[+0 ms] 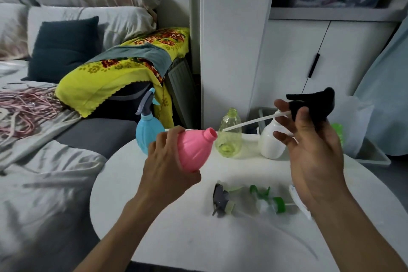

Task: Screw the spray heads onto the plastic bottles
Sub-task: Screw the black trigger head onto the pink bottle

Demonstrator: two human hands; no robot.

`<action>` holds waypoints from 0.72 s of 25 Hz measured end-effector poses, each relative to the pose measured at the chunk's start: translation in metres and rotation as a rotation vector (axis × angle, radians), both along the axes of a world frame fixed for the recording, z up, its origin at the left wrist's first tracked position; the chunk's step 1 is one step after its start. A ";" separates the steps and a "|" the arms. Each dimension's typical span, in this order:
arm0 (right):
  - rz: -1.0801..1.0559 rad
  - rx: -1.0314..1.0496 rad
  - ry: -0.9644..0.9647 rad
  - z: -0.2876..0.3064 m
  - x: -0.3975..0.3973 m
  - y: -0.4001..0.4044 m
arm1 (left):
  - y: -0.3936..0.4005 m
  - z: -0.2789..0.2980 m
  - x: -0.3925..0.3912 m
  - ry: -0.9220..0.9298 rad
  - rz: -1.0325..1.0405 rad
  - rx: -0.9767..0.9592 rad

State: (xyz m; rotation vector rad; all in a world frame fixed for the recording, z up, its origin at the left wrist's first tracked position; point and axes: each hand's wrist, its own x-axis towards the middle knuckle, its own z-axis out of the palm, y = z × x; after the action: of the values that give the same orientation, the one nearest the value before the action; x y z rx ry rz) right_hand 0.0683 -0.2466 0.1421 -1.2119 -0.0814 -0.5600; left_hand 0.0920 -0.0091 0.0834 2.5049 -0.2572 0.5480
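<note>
Pink bottle in my left hand, black spray head in my right.

My left hand point(167, 161) grips the pink bottle point(194, 150) tilted above the white surface point(176, 238), neck open. My right hand point(309, 148) pinches the black spray head point(313, 104), its tube point(254, 120) pointing at the neck, other fingers spread. Green, white and blue bottles stand behind; loose spray heads point(249, 202) lie below.

The pink bottle point(194, 150) is smooth, ribbed plastic with a soft sheen. The black spray head point(313, 104) looks matt plastic, its dip tube point(254, 120) pale and smooth. The yellow-green bottle point(229, 137) is clear, glossy plastic; the white bottle point(270, 141) opaque and satiny; the blue bottle point(146, 137) smooth plastic. The round surface point(176, 238) is matt white. The yellow blanket point(106, 81) is printed cloth.
</note>
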 end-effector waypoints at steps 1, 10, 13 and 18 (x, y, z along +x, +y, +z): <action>0.014 -0.010 -0.005 -0.001 0.000 0.001 | -0.001 0.001 0.000 -0.003 -0.002 0.015; 0.243 -0.254 0.161 -0.028 0.004 0.021 | -0.021 0.011 -0.007 -0.131 -0.145 0.011; 0.253 -0.351 0.184 -0.029 0.004 0.020 | -0.021 0.010 -0.008 -0.114 -0.126 0.055; 0.249 -0.363 0.212 -0.028 0.003 0.014 | -0.018 0.009 -0.009 -0.112 -0.101 0.134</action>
State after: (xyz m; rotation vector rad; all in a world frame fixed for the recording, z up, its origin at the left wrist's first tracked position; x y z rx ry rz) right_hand 0.0715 -0.2327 0.1143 -1.5814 -0.1561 -0.1996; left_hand 0.0825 -0.0270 0.0929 2.5760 -0.4751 0.6492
